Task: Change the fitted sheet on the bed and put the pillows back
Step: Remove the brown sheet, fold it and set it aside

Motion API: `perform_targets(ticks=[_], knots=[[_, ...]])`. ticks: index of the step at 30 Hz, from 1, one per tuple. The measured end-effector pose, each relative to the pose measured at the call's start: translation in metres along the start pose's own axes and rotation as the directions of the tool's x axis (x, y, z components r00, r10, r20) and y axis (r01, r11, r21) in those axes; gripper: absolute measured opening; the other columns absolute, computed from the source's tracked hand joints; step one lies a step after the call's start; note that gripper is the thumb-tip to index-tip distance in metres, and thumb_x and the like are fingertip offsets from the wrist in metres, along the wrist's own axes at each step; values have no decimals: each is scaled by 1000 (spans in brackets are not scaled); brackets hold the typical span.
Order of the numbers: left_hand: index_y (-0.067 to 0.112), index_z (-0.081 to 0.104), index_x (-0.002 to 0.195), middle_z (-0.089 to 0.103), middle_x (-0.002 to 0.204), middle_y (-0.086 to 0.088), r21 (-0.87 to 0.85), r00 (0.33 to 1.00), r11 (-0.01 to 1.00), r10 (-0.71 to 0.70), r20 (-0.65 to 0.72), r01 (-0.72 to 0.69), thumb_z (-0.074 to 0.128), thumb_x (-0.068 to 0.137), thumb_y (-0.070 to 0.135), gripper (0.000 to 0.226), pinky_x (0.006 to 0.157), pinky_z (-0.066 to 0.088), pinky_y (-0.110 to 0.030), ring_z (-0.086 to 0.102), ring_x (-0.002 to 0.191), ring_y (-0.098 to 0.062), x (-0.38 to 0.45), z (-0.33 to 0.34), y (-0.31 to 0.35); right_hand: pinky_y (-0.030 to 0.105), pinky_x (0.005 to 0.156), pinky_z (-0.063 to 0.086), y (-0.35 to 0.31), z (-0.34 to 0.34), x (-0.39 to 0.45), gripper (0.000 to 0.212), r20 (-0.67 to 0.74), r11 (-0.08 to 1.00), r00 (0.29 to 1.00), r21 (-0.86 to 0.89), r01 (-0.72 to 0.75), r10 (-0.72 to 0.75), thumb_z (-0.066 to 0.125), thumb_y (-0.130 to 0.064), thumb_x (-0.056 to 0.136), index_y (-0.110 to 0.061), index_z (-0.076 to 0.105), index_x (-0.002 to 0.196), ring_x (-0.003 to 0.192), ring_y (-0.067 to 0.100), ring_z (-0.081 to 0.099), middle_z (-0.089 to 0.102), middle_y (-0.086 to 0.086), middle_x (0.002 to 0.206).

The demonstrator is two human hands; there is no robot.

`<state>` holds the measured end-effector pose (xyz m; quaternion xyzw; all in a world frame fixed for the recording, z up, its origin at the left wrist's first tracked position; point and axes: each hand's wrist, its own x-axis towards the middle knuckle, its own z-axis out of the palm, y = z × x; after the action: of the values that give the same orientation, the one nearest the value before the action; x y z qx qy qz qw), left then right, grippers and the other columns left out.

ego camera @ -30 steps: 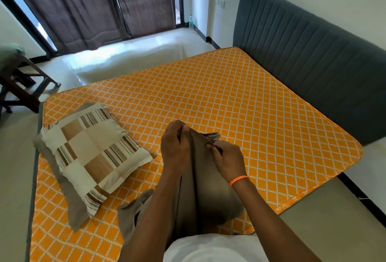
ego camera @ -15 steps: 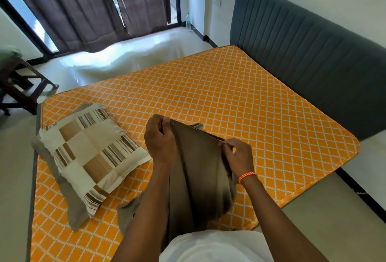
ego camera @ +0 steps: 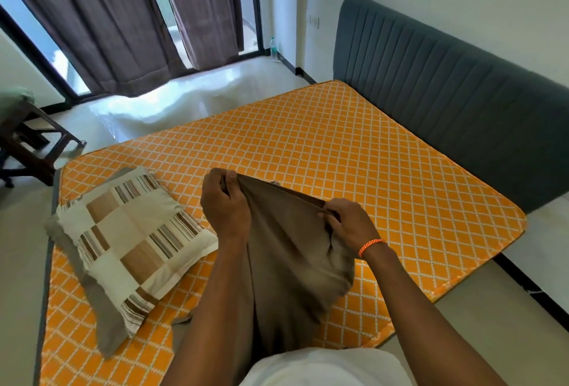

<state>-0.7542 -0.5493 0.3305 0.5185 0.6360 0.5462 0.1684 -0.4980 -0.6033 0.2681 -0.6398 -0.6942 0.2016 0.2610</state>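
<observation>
A bare orange mattress with a white diamond pattern fills the middle of the view. I hold a brown fitted sheet bunched up over its near edge. My left hand grips one part of the sheet's top hem and my right hand pinches the hem further right, so the hem is stretched between them. The rest of the sheet hangs down towards my body. A checked and striped pillow lies on top of a grey pillow on the mattress at the left.
A dark grey padded headboard stands along the right side against the wall. Brown curtains hang over the window at the back. A dark wooden stool stands on the floor at the far left. A bottle stands by the wall.
My hands have moved apart along the hem, spreading the brown sheet wider. The left hand has risen a little.
</observation>
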Motion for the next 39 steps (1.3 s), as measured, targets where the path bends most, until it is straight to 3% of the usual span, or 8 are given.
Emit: perform_targets(ticks=[7,13,17,22,25,30,36,39], knots=[[15,57,90,58,84,-1,20,999,999,-36,-9,36,54,108,27,22,65,35,-19,53,75,-16,-6,2,-5,46,79,53,25,12,-6,23,-66,946,962,-173,-273,265,58,-25,99,-22,70,80,83,27,65,67,-1,85],[13,57,88,56,82,-2,-3,999,1000,-8,-43,8,56,107,24,21,62,32,-18,49,73,-15,-10,5,-2,45,90,38,39,12,-13,28,-149,883,915,-242,-402,375,51,-23,102,-27,60,76,91,31,64,64,-1,86],[8,60,93,58,86,-4,5,998,1000,-16,-60,17,56,107,24,23,66,34,-25,49,75,-15,-8,6,-3,45,92,36,55,14,-20,27,-147,855,901,-286,-433,407,53,-26,103,-25,70,83,98,29,63,67,-2,95],[9,60,92,60,86,-6,-8,998,1000,-20,-55,19,55,107,24,22,69,34,-26,50,77,-16,-8,6,0,41,81,22,72,5,-18,32,-163,836,906,-349,-423,390,59,-28,100,-28,60,68,107,25,49,55,-8,77],[10,61,93,60,87,-8,-18,998,999,-31,-52,30,55,107,26,22,69,36,-29,52,78,-19,-5,6,-1,40,79,16,82,-4,-14,30,-158,800,923,-462,-383,351,61,-40,100,-30,67,72,107,23,42,56,-11,78],[8,63,96,62,89,-10,-18,997,1000,-27,-74,25,55,107,25,22,70,33,-26,53,81,-19,2,6,-5,46,90,22,96,-18,-9,25,-102,744,942,-589,-317,320,57,-37,97,-27,70,78,105,22,41,57,-9,82],[6,64,96,61,88,-13,-34,995,998,-50,-91,47,53,107,26,25,69,33,-28,52,81,-22,7,7,-7,49,95,22,104,-19,-11,28,-56,752,927,-568,-334,370,58,-37,97,-30,73,74,106,22,39,59,-13,89],[8,59,91,57,84,-13,-40,993,998,-50,-108,46,51,107,31,30,68,32,-30,49,78,-24,12,5,-13,47,94,18,109,-20,-18,27,-95,832,896,-340,-438,433,60,-35,98,-35,73,74,114,23,40,62,-14,93]])
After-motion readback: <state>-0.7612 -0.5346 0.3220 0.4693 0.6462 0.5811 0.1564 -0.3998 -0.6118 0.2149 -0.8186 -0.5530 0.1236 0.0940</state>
